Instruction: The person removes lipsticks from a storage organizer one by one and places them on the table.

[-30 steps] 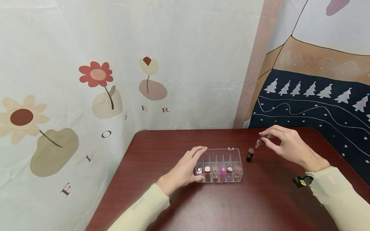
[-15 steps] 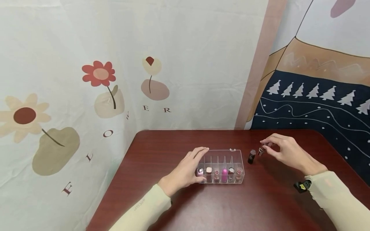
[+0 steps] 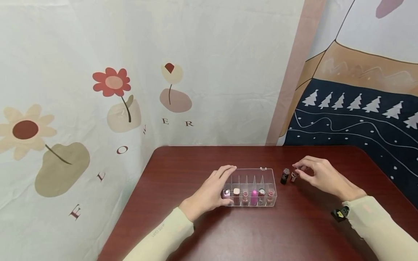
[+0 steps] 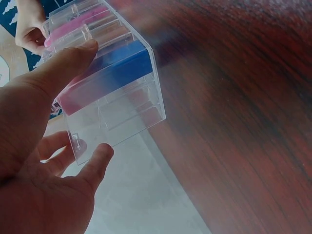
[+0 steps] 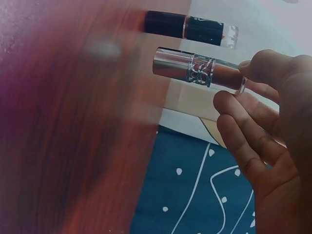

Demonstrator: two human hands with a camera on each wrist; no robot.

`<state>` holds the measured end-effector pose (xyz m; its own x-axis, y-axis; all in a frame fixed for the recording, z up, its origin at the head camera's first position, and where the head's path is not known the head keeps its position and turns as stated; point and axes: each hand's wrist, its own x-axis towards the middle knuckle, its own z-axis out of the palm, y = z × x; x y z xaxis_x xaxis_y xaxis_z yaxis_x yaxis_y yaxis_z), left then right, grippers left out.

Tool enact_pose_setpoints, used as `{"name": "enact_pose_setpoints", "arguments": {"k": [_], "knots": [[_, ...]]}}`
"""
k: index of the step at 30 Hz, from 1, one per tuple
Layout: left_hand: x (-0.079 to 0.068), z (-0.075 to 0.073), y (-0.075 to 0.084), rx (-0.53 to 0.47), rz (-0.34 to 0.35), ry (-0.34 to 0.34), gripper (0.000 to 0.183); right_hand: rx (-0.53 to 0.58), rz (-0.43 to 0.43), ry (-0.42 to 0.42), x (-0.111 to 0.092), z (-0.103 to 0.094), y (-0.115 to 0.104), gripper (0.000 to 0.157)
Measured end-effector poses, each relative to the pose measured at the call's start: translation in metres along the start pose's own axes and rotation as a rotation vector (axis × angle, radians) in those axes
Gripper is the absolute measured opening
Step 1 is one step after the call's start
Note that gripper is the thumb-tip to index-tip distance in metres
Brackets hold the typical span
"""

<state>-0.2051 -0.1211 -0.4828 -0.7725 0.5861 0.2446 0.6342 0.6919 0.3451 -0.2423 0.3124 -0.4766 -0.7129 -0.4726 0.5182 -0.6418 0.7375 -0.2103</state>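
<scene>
My left hand grips the left end of a clear divided box, thumb at the front and fingers at the back. A row of lipsticks and small cosmetics stands in its front compartments, including a bright pink tube. In the left wrist view, a blue-and-pink item sits in the end slot, partly behind my thumb. My right hand pinches the clear top of a silver-banded lipstick between thumb and fingertip. It is upright, low over the table, just right of a standing black lipstick.
The dark red wooden table has rounded far corners. Behind it hangs a pale flower-print cloth, with a navy tree-print cloth at the right. A black device is worn on the right wrist.
My right hand has come down with the silver-banded lipstick, bringing it from a tilt above the table to upright beside the black one. My left hand stays on the box.
</scene>
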Motion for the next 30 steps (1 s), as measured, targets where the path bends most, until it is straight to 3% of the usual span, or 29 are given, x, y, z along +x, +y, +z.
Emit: {"name": "enact_pose_setpoints", "arguments": {"k": [8,23,30], "knots": [[0.0006,0.0001,-0.0002,-0.003,0.001,-0.001,0.116,0.012,0.06,-0.07,-0.0029,0.0037,-0.003,0.031],[-0.0001,-0.0004,0.0002,-0.007,0.002,-0.001,0.116,0.041,0.104,-0.126,-0.0048,0.0061,-0.0035,0.029],[0.0002,-0.0009,0.0009,-0.01,0.007,0.004,0.116,0.038,0.079,-0.088,-0.0067,0.0071,-0.003,0.033]]}}
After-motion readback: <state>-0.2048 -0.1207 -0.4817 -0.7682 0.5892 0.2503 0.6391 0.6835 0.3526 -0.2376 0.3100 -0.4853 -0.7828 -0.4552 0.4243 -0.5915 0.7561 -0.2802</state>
